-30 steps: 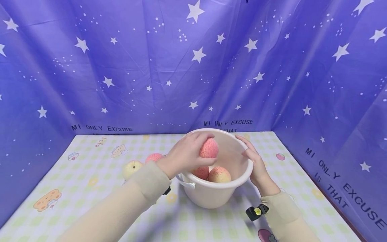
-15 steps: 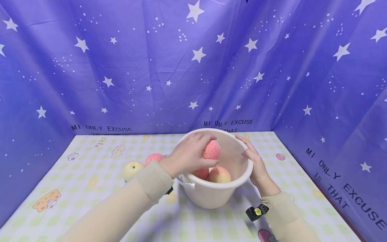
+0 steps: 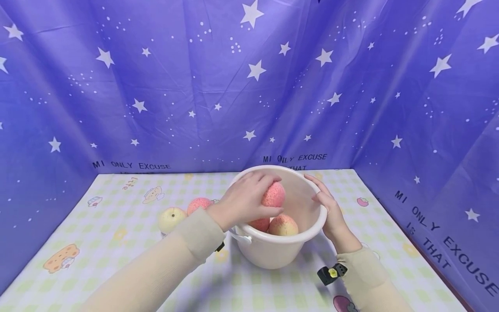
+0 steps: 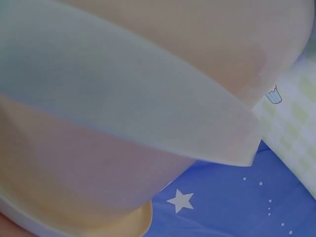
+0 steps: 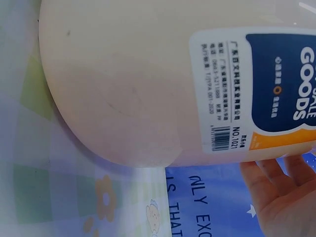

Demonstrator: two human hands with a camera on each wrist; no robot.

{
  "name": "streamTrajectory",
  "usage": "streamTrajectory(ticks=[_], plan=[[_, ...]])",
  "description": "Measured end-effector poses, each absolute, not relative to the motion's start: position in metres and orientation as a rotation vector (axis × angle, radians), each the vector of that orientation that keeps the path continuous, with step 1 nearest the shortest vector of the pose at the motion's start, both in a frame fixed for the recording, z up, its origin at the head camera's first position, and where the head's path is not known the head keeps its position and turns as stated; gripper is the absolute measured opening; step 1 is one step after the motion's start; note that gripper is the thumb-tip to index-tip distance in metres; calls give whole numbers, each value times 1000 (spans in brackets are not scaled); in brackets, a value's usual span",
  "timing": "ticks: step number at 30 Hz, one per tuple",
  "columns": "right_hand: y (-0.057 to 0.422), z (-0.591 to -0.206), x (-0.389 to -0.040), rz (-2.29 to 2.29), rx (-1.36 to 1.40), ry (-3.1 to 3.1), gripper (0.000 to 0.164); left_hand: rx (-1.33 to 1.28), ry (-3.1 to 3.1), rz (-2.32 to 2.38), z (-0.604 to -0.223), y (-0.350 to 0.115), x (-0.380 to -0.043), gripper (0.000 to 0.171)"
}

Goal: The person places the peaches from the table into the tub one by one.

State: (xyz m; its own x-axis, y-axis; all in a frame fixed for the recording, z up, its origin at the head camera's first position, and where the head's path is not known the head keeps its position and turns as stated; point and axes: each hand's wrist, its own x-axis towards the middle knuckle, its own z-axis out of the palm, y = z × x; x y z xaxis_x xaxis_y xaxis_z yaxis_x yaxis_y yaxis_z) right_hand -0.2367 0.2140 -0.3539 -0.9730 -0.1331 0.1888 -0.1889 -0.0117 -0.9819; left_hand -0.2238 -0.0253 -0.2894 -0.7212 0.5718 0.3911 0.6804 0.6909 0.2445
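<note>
A pale plastic bucket [image 3: 269,251] stands on the cloth, its mouth facing me. My left hand [image 3: 243,197] reaches over its left rim and grips a pink peach [image 3: 274,195] inside the opening. Below that lie a yellow-and-red peach [image 3: 283,225] and a redder peach [image 3: 260,223], partly hidden by the rim. At the right rim, my right hand [image 3: 330,212] holds the bucket, thumb over the edge and fingers round the outside. The right wrist view shows these fingers against the wall, near a printed label [image 5: 222,94]. The left wrist view is filled by the bucket's wall and handle [image 4: 133,89].
On the cloth left of the bucket, a yellow peach [image 3: 170,220] and a pink peach [image 3: 199,204] sit side by side, partly behind my left sleeve [image 3: 175,255]. A checked tablecloth [image 3: 128,242] covers the table. Blue star-printed curtains [image 3: 218,86] enclose its back and sides.
My left hand has shifted slightly right and down with the pink peach in its grip. The right hand and the bucket have stayed in place.
</note>
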Motion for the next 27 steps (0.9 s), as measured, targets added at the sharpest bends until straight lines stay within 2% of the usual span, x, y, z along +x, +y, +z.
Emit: streamTrajectory(ticks=[27], plan=[[215,-354,-238,2212,356,-2172,68,-870,-2580,-458,-286,-40,-226,53]])
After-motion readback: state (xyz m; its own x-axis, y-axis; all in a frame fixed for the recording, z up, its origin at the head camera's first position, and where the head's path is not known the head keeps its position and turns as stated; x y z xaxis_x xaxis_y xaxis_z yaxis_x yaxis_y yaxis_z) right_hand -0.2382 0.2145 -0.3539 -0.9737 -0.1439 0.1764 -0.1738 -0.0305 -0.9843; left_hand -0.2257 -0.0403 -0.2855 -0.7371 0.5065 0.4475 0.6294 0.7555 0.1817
